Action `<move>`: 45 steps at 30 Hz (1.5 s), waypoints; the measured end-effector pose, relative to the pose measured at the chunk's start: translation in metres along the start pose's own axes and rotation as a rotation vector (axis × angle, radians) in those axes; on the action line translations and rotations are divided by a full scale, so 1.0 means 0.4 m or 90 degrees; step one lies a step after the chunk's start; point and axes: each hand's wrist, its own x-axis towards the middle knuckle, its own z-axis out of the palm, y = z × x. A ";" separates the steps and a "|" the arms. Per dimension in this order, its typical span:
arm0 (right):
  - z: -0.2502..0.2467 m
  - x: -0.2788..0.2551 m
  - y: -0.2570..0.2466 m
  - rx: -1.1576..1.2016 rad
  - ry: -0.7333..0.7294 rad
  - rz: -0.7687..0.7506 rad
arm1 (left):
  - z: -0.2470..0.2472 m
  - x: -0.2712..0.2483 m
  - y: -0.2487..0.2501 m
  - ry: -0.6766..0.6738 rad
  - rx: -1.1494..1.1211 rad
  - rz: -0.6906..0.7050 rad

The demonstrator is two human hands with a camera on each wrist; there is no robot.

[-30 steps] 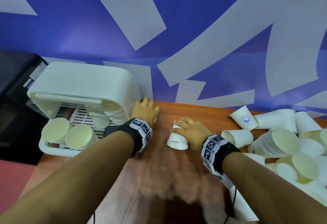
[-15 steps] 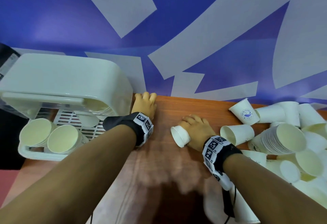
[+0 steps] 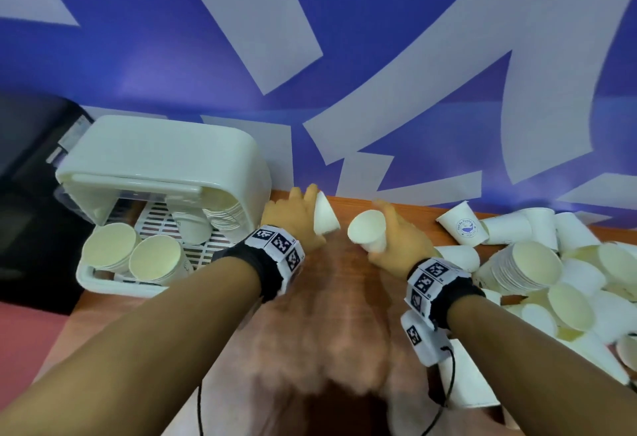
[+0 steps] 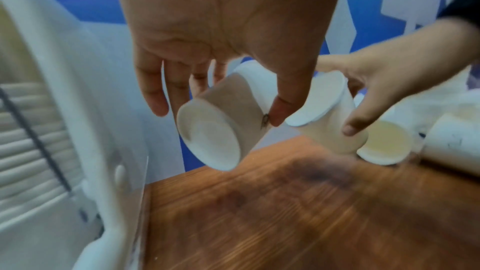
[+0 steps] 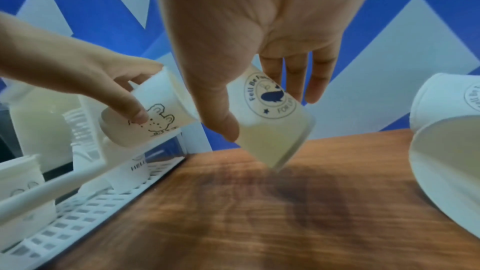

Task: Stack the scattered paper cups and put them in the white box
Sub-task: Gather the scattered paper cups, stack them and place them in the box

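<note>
My left hand [image 3: 303, 215] grips a white paper cup with a bear drawing [image 5: 155, 110], tilted above the wooden table beside the white box [image 3: 162, 167]. My right hand [image 3: 389, 232] grips another white cup with a round whale logo [image 5: 270, 110], also tilted and off the table. The two cups [image 3: 325, 213] [image 3: 367, 232] hang a few centimetres apart between the hands. The box stands open at the left with stacks of cups [image 3: 155, 260] inside on a slotted floor.
A big heap of loose paper cups [image 3: 551, 263] and one long nested stack [image 3: 520, 263] cover the table's right side. A blue and white wall [image 3: 344, 91] runs right behind the table. Bare wood table top [image 3: 344, 297] lies under the hands. A black object [image 3: 27, 194] sits left of the box.
The right hand lifted its cup off the table and turned it over. The left hand came away from the wall by the box, now holding a cup up near the right one.
</note>
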 end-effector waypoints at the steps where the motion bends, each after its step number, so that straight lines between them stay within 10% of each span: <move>1: -0.005 -0.011 -0.006 0.022 0.001 -0.004 | -0.011 -0.021 -0.004 -0.003 -0.049 -0.004; 11: -0.005 -0.086 -0.110 0.069 0.059 -0.042 | -0.038 -0.183 -0.135 0.100 -0.338 0.037; 45: 0.204 -0.217 -0.729 0.002 0.042 -0.034 | -0.136 -0.440 -0.755 0.069 -0.174 0.028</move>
